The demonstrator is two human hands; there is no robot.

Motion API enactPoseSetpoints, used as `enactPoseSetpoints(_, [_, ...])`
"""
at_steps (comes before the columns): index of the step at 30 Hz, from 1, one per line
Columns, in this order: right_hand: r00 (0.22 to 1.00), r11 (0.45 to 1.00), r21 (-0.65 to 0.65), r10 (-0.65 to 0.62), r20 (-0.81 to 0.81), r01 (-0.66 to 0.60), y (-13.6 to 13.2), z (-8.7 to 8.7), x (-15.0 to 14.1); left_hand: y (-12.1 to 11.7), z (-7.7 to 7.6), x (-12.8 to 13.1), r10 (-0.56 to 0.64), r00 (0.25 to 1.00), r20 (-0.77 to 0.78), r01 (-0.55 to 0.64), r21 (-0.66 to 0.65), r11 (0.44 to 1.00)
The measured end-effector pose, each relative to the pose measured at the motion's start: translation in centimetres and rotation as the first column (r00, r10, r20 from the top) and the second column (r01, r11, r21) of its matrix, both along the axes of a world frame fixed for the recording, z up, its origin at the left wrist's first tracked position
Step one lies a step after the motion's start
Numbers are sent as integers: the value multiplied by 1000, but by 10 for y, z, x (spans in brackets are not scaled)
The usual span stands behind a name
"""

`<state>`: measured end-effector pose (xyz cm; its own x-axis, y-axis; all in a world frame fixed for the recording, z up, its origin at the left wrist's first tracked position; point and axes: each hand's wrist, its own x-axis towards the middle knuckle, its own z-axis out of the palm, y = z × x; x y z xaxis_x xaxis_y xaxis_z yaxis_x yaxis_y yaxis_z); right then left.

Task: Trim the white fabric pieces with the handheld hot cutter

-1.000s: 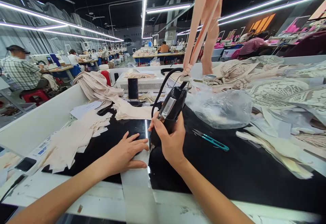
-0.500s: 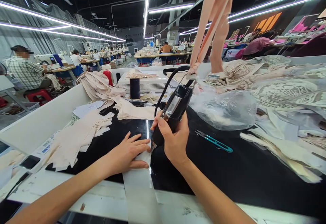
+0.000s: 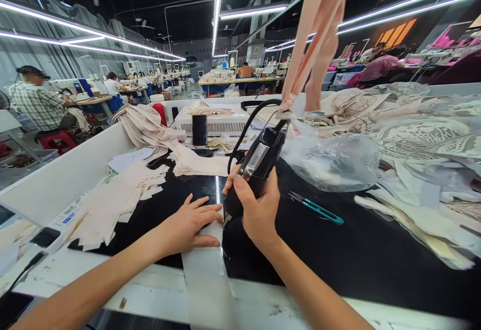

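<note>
My right hand [image 3: 256, 206] is wrapped round a black hand-held cutting tool [image 3: 256, 164] whose tip touches a pale strip of fabric [image 3: 207, 265] lying across the black table top [image 3: 338, 255]. A black cable runs up from the tool, which hangs from beige straps [image 3: 311, 34]. My left hand [image 3: 188, 225] lies flat with spread fingers, pressing the strip down just left of the tool tip.
A stack of cut beige pieces [image 3: 112, 200] lies at the left, teal snips [image 3: 317, 209] and a clear plastic bag [image 3: 330, 159] at the right, lace fabric [image 3: 417, 134] beyond. A phone [image 3: 199, 129] leans on a white box. Other people sit at tables behind.
The tool tip has come down a little toward the strip. Both hands stay almost where they were; the view has shifted slightly.
</note>
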<state>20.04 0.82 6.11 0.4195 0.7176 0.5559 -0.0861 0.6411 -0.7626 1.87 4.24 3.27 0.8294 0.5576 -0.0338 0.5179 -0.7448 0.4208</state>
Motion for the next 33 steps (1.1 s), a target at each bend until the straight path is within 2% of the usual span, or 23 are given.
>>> enactPoseSetpoints(12, [999, 999, -50, -9, 36, 11, -7, -3, -2, -3, 7, 3, 17, 999, -34, -17, -13, 1000])
enactPoseSetpoints(23, [998, 998, -42, 55, -27, -56, -19, -5, -5, 1, 2, 1, 11, 999, -53, -11, 11, 1000])
enactPoseSetpoints(33, [1000, 999, -41, 11, -27, -12, -16, -5, -6, 5, -5, -4, -17, 1000, -2, 17, 11, 1000])
